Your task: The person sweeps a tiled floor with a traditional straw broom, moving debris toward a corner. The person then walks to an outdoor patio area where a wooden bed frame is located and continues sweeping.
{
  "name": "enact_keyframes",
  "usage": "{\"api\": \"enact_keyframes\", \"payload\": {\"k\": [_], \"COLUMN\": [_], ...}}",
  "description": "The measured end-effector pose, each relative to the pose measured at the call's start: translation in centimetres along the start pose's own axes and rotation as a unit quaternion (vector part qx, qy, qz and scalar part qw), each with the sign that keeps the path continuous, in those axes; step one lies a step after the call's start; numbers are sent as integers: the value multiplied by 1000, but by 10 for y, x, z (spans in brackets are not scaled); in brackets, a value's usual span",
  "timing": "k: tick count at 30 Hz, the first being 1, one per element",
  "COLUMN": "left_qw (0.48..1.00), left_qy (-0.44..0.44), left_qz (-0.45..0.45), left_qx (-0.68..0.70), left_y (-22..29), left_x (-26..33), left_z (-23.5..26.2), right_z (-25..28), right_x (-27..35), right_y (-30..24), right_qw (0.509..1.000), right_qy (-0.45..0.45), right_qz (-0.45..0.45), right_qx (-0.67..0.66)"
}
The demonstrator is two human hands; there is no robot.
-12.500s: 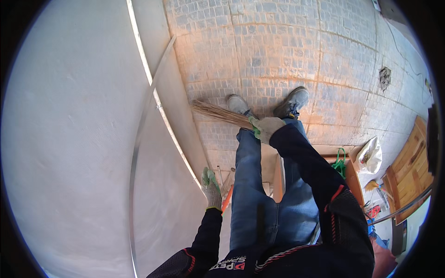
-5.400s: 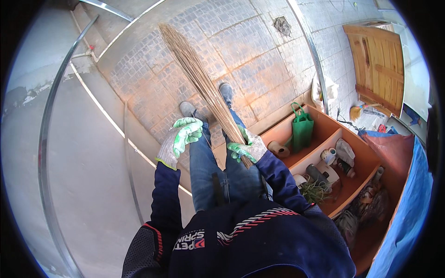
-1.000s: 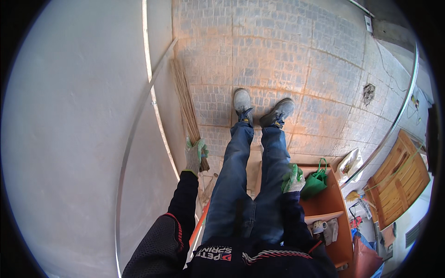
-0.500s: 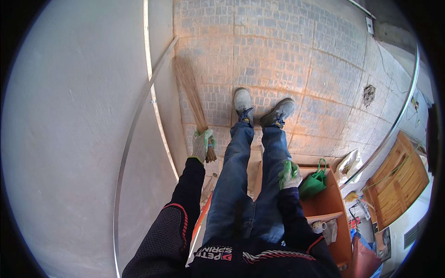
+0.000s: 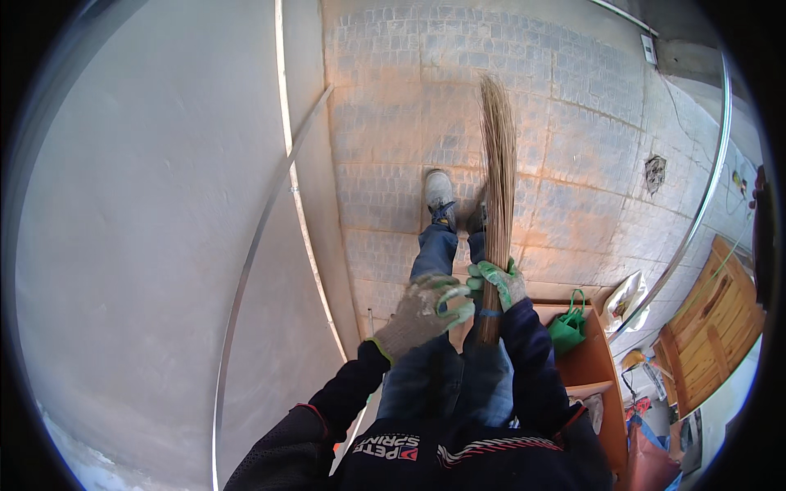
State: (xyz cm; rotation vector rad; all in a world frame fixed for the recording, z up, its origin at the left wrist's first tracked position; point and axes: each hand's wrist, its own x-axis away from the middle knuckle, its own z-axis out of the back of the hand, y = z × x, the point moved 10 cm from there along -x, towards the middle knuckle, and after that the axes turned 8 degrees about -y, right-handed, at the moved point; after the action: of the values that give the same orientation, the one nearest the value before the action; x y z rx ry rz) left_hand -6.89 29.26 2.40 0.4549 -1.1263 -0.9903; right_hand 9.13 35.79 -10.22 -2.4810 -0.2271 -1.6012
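A long broom of thin brown twigs point(image 5: 499, 172) stretches away from me, bristles at the far end, over my right leg. My right hand point(image 5: 499, 282), in a grey and green work glove, is wrapped round it near its bound end. Just left of the broom is my left hand point(image 5: 422, 311), in a matching dirty glove. Its fingers are curved and apart, with nothing between them, close to the right hand's fingertips but not on the broom.
A grey wall point(image 5: 155, 204) with a long bent metal strip point(image 5: 262, 209) runs along my left. To my right are an orange cabinet point(image 5: 602, 360) with a green bag point(image 5: 566, 331), a white sack point(image 5: 626, 299) and a wooden panel point(image 5: 716, 323). The tiled floor point(image 5: 458, 49) has a hole point(image 5: 654, 173).
The broom has passed from my left hand to my right hand and moved rightward, from beside the wall to over my right leg. My left hand has let go and moved right.
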Motion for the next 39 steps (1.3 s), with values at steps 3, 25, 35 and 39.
{"api": "enact_keyframes", "payload": {"k": [3, 25, 35, 39], "left_qw": [932, 825, 860, 858], "left_qy": [121, -58, 23, 21], "left_qz": [191, 401, 385, 399], "left_qx": [-284, -395, -333, -323], "left_y": [-86, -298, -282, -279], "left_x": [0, 60, 74, 75], "left_z": [104, 278, 282, 283], "right_z": [30, -63, -8, -83], "right_x": [-6, -292, -232, -272], "right_y": [-65, -78, -133, -201], "right_qw": [943, 581, 739, 706], "right_qy": [78, 40, 128, 139], "right_qz": [-12, 98, 183, 276], "right_qx": [324, 807, 636, 637]}}
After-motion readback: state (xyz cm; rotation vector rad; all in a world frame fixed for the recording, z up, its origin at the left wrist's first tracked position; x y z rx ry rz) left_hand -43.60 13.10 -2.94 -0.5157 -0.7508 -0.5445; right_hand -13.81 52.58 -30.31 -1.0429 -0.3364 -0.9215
